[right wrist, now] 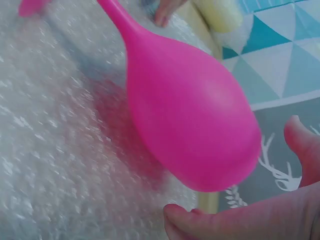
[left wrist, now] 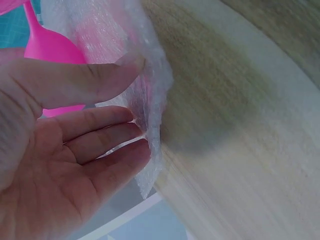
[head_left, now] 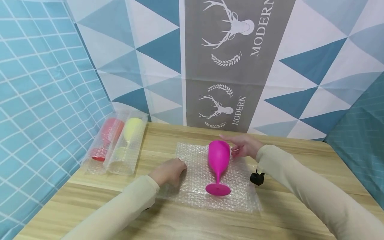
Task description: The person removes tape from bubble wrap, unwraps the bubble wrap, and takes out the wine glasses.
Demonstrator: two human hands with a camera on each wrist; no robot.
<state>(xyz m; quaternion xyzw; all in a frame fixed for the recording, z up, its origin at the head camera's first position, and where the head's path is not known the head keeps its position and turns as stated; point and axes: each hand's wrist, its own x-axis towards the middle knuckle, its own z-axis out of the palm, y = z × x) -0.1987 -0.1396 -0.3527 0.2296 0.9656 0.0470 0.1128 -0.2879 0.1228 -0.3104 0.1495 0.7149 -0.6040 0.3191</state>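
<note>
A bright pink goblet (head_left: 218, 156) lies on its side on a sheet of bubble wrap (head_left: 192, 186), its foot toward me and its bowl toward the wall. At the sheet's left edge my left hand (head_left: 171, 170) pinches the bubble wrap; the left wrist view shows the thumb (left wrist: 95, 82) on one side of the film and the fingers on the other. Beside the goblet's rim, on the right, is my right hand (head_left: 244, 146), thumb and fingers spread apart. The right wrist view shows the goblet's bowl (right wrist: 195, 115) close to those fingertips, not gripped.
Two goblets wrapped in bubble wrap, one red (head_left: 106, 136) and one yellow (head_left: 127, 143), lie side by side at the back left of the wooden table (head_left: 99, 186). A small black object (head_left: 257, 178) shows under the right wrist. Patterned cloth hangs behind the table.
</note>
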